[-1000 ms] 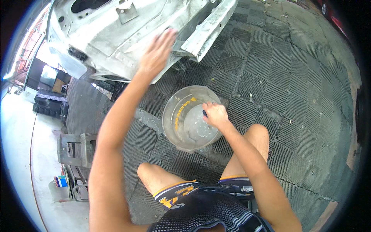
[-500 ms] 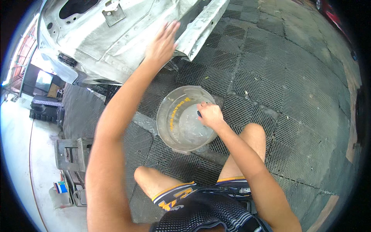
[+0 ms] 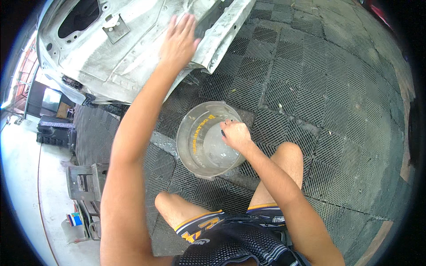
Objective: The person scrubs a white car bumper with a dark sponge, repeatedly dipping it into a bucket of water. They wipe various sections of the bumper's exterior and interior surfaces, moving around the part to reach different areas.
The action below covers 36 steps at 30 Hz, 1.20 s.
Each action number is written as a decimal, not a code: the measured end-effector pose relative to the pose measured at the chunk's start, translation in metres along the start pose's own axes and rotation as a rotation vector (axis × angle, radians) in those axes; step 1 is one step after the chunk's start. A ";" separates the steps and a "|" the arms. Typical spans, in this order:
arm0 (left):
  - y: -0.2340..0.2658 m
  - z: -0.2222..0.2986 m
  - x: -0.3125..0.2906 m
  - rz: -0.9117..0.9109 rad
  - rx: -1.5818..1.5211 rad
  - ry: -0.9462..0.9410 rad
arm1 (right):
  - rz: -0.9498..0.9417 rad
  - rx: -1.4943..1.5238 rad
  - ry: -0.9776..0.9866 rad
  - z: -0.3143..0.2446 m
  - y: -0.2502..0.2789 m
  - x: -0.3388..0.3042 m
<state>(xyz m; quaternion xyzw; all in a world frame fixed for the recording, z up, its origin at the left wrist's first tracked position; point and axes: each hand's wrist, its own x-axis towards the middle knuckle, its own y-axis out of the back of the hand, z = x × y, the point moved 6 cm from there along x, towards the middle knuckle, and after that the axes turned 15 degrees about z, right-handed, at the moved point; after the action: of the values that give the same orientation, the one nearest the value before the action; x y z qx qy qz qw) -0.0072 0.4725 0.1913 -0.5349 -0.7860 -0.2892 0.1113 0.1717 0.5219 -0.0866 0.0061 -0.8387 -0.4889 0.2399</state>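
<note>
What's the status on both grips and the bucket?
Left grip open, flat over panel, contact unclear. Right grip closed around something dark, at bucket. Stool off left.

Can't really make out the dark thing [image 3: 222, 132] in the right hand [image 3: 236, 134] over the bucket [image 3: 183, 144], fingers cover nearly all of it. Same hand blocks a bit of the bucket's right rim too. Pale specks [image 3: 223, 154] on the bucket floor are way too tiny to ID. Up past the bucket, the left hand [image 3: 179, 43] has its palm hidden, so no clue if it's actually touching the car body panel [image 3: 120, 57], which runs off the top edge. Left of the bucket, the forearm hides part of a grey stool [image 3: 77, 188]. Red thing [image 3: 379, 14] far up-right of the bucket? Mostly cropped, can't tell.
</note>
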 end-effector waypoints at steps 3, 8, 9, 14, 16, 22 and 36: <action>-0.006 -0.008 0.029 -0.014 -0.095 0.072 | 0.032 0.079 0.005 0.001 0.008 0.001; 0.018 -0.019 -0.036 0.153 -0.211 0.054 | -0.026 0.031 -0.076 0.027 0.009 -0.004; 0.013 -0.014 -0.027 0.173 -0.228 0.064 | -0.024 0.021 -0.082 0.033 0.009 -0.003; -0.017 -0.017 0.038 0.014 -0.117 -0.124 | 0.050 0.125 -0.026 0.001 0.012 -0.001; -0.017 -0.023 0.023 0.091 -0.109 -0.169 | 0.087 0.151 -0.023 0.003 0.017 -0.003; -0.008 -0.028 -0.001 0.218 -0.345 -0.022 | 0.070 0.115 -0.078 0.027 0.010 0.000; 0.039 -0.044 -0.087 0.230 -0.423 0.252 | 0.020 0.083 -0.073 0.027 0.012 -0.006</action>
<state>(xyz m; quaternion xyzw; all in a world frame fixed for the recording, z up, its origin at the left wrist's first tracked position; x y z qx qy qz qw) 0.0574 0.3896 0.1980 -0.5917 -0.6222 -0.4968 0.1262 0.1688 0.5516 -0.0902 -0.0100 -0.8666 -0.4510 0.2134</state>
